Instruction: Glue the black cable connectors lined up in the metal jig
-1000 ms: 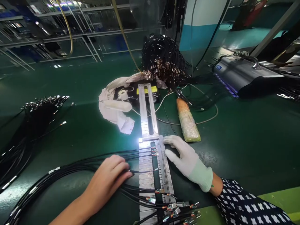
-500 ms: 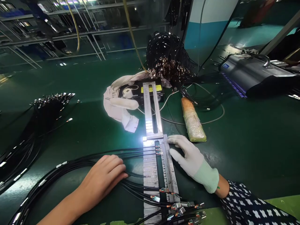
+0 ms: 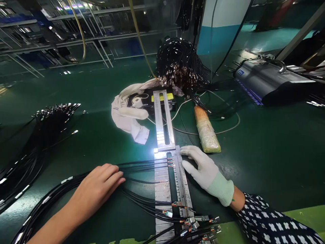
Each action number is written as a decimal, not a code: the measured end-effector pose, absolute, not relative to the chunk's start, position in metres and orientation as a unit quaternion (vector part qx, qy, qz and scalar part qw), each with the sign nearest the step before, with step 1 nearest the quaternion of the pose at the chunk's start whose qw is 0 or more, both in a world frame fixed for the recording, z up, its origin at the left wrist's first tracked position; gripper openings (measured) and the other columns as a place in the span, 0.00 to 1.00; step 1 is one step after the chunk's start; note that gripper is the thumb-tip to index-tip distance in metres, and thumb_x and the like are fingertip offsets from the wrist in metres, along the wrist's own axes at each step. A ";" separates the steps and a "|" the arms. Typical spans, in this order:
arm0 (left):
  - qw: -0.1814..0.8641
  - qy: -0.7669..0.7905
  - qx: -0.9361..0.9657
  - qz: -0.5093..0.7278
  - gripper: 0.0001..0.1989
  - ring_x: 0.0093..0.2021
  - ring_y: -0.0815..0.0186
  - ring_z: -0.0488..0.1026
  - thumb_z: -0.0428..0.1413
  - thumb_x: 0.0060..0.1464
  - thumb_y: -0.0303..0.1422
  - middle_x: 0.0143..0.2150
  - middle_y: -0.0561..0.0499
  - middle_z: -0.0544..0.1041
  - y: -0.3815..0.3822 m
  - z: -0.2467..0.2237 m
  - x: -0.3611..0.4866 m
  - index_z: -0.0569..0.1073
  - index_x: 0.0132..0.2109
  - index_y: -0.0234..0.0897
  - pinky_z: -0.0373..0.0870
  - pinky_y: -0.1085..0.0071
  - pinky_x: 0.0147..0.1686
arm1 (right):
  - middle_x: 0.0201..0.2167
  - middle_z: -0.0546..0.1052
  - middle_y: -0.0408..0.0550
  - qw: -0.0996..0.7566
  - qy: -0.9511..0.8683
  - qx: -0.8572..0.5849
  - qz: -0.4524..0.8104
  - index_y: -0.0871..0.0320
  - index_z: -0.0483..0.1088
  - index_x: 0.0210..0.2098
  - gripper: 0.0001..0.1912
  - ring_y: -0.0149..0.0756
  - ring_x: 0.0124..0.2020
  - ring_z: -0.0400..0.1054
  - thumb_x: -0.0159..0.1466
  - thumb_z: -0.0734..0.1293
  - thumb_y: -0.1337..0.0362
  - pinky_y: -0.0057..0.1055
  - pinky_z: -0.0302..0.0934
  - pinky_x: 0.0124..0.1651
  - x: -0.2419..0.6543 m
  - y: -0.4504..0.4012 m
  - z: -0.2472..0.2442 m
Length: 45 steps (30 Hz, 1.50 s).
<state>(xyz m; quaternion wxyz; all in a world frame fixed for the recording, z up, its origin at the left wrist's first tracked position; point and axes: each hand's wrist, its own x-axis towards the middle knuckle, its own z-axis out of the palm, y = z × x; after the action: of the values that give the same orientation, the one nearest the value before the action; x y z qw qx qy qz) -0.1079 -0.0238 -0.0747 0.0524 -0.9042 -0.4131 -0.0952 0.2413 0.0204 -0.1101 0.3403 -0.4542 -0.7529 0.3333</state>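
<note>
My left hand (image 3: 98,184) is bare and lies over the black cables (image 3: 138,165), its fingers bent together round them left of the metal fixture (image 3: 162,193). Several cable ends with small connectors (image 3: 170,162) sit in the fixture's slots. One more cable end (image 3: 164,182) lies on the fixture's slotted plate below them. My right hand (image 3: 201,169), in a white glove with a green cuff, rests its fingertips on the fixture's right rail, thumb and fingers apart. More cables with metal connectors (image 3: 191,222) lie across the fixture's lower end.
Behind the fixture are a black box (image 3: 149,107), a pale cloth (image 3: 127,118) and a heap of black cables (image 3: 180,61). A wrapped block (image 3: 207,130) lies right of it. A grey machine (image 3: 271,81) stands at the right, another cable bundle (image 3: 50,125) at the left.
My left hand has slid left along the cables, away from the fixture. A single cable end now shows more plainly on the plate. My right hand stays at the rail; the view has shifted slightly.
</note>
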 end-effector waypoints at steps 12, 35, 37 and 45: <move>-0.077 -0.422 -0.877 -0.217 0.04 0.39 0.68 0.66 0.50 0.64 0.25 0.39 0.49 0.71 -0.026 -0.100 -0.038 0.69 0.44 0.33 0.65 0.73 0.39 | 0.51 0.69 0.45 0.339 -0.754 -0.460 0.325 0.53 0.69 0.48 0.11 0.37 0.54 0.64 0.67 0.62 0.66 0.39 0.61 0.58 0.240 0.020 -0.109; 0.019 -0.283 -0.943 -0.172 0.16 0.36 0.65 0.61 0.41 0.66 0.22 0.35 0.46 0.66 -0.006 -0.083 -0.027 0.66 0.56 0.23 0.60 0.66 0.36 | 0.52 0.69 0.45 0.336 -0.743 -0.468 0.340 0.53 0.69 0.49 0.11 0.36 0.54 0.64 0.66 0.63 0.67 0.38 0.61 0.57 0.239 0.021 -0.106; 0.007 -0.285 -0.943 -0.174 0.16 0.37 0.65 0.62 0.42 0.66 0.22 0.35 0.46 0.66 -0.008 -0.086 -0.029 0.66 0.57 0.23 0.61 0.66 0.37 | 0.52 0.69 0.45 0.339 -0.744 -0.466 0.339 0.53 0.69 0.49 0.11 0.36 0.54 0.64 0.66 0.63 0.67 0.38 0.61 0.57 0.239 0.020 -0.105; -0.093 -0.309 -0.925 -0.201 0.16 0.44 0.64 0.62 0.45 0.63 0.17 0.44 0.43 0.67 -0.008 -0.102 -0.034 0.64 0.56 0.27 0.62 0.67 0.46 | 0.51 0.70 0.47 0.346 -0.743 -0.463 0.337 0.54 0.69 0.48 0.11 0.38 0.53 0.65 0.66 0.63 0.68 0.38 0.62 0.57 0.238 0.021 -0.104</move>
<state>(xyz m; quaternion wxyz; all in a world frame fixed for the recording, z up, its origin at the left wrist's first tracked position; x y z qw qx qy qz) -0.0336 -0.0079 -0.1022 -0.0933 -0.9248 -0.3092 -0.2009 0.2382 0.0212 -0.1039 0.3459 -0.4627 -0.7435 0.3370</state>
